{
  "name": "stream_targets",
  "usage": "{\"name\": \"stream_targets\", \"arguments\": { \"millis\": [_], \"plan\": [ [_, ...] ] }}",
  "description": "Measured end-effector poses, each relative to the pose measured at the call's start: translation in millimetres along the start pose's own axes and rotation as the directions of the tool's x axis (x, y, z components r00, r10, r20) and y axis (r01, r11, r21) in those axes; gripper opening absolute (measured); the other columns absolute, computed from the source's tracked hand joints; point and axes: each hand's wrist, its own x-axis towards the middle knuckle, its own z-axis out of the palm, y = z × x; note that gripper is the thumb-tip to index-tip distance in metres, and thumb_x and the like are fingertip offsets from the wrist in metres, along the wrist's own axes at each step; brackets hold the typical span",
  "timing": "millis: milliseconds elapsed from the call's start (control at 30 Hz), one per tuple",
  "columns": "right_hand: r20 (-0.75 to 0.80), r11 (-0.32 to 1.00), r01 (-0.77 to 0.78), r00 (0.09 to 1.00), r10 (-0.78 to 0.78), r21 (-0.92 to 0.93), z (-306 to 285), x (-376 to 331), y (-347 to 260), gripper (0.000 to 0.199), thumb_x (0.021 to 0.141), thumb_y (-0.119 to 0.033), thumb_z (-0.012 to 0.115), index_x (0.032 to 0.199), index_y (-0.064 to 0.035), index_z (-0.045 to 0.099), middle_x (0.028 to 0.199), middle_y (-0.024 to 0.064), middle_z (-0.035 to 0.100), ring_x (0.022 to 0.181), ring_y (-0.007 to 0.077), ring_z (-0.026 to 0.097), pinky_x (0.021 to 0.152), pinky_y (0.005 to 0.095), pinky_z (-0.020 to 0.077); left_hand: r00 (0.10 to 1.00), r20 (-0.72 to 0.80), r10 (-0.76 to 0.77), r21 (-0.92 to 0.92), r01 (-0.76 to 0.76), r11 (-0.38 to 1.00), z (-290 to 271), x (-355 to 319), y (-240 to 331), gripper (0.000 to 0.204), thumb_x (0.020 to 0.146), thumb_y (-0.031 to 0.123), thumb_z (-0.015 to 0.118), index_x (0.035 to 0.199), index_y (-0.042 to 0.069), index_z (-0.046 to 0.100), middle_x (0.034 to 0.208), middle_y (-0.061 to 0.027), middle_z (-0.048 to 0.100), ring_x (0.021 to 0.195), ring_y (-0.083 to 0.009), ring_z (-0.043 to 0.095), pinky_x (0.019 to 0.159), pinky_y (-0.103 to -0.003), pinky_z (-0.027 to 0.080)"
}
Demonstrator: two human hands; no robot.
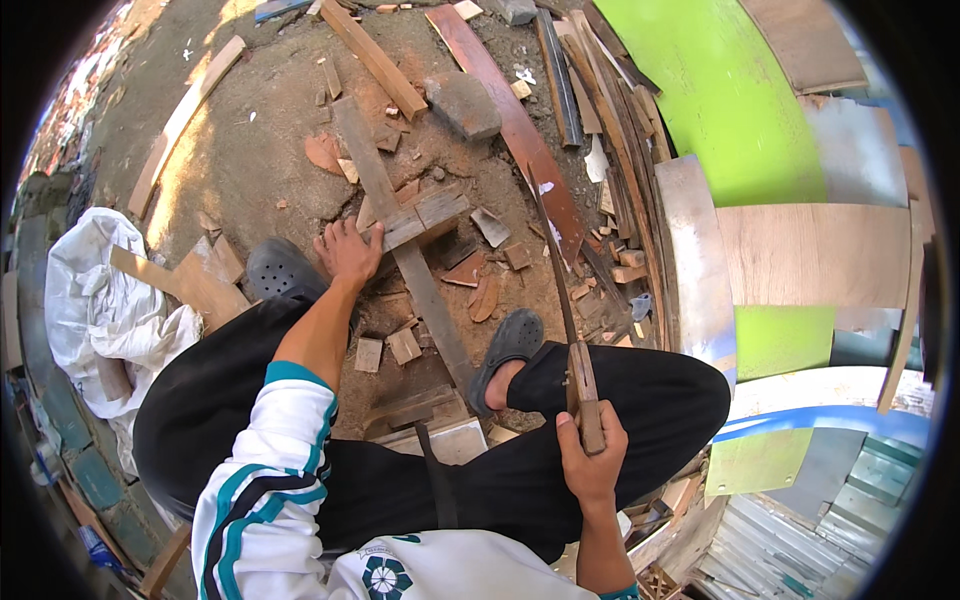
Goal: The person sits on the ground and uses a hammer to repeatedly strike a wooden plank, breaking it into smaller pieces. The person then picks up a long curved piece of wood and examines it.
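The left hand (347, 250) presses flat on a short wood block (425, 217) lying across a long plank (400, 240) on the dirt ground, so the long blade (555, 265) gripped in the right hand (590, 455) could glance off the wood toward those fingers.

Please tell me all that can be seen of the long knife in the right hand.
The long machete-like knife with a wooden handle has a thin, dark, slightly curved blade. Only the right hand touches it, gripping the brown handle near the knee. The blade points up and away over scattered wood scraps, its tip in the air near a reddish plank.
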Motion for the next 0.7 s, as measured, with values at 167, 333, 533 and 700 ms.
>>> {"name": "stream_targets", "arguments": {
  "millis": [167, 333, 533, 700],
  "plan": [
    [0.070, 0.999, -0.043, 0.997, 0.041, 0.030, 16.7, -17.0, -46.2, 0.021, 0.090, -0.009, 0.070, 0.080, -0.0042, 0.053, 0.069, -0.0040, 0.048, 0.064, 0.0039, 0.041, 0.056, 0.0232, 0.0355, 0.941, 0.320, -0.108, -0.024, 0.122, 0.992, -11.1, -1.2, -2.8, 0.094, 0.092, 0.074, 0.035, 0.157, 0.007, 0.024, 0.161, -0.0226, 0.023, 0.150, -0.0425, 0.014, 0.118, -0.062, 0.005],
    [0.123, 0.994, 0.080, 0.988, -0.089, 0.078, 40.0, -31.5, -70.6, 0.020, 0.090, -0.012, 0.072, 0.082, -0.0019, 0.057, 0.061, 0.0001, 0.057, 0.058, 0.0034, 0.049, 0.049, 0.0254, 0.0399, 0.947, 0.321, -0.017, 0.005, 0.017, 1.000, -23.5, 5.1, -20.0, 0.097, 0.090, 0.077, 0.039, 0.150, 0.001, 0.038, 0.149, -0.0279, 0.042, 0.144, -0.0426, 0.032, 0.116, -0.057, 0.024],
    [0.277, 0.989, 0.126, 0.950, -0.144, 0.080, 72.2, -25.4, -73.1, 0.019, 0.088, -0.012, 0.073, 0.084, -0.0007, 0.058, 0.064, 0.0077, 0.063, 0.057, 0.0099, 0.061, 0.051, 0.0285, 0.0461, 0.948, 0.312, 0.063, 0.009, -0.069, 0.998, -14.4, 3.1, -29.9, 0.100, 0.087, 0.080, 0.045, 0.135, -0.007, 0.053, 0.138, -0.0297, 0.054, 0.137, -0.0431, 0.041, 0.113, -0.053, 0.032],
    [0.339, 0.984, 0.143, 0.925, -0.172, 0.108, 80.9, -19.7, -79.0, 0.018, 0.088, -0.011, 0.073, 0.084, -0.0008, 0.058, 0.066, 0.0114, 0.065, 0.056, 0.0167, 0.067, 0.049, 0.0301, 0.0480, 0.984, 0.143, 0.106, -0.062, -0.098, 0.993, -8.4, 5.0, -42.0, 0.091, 0.088, 0.075, 0.049, 0.132, -0.005, 0.051, 0.132, -0.0285, 0.053, 0.129, -0.0426, 0.047, 0.108, -0.052, 0.035]
  ]
}}
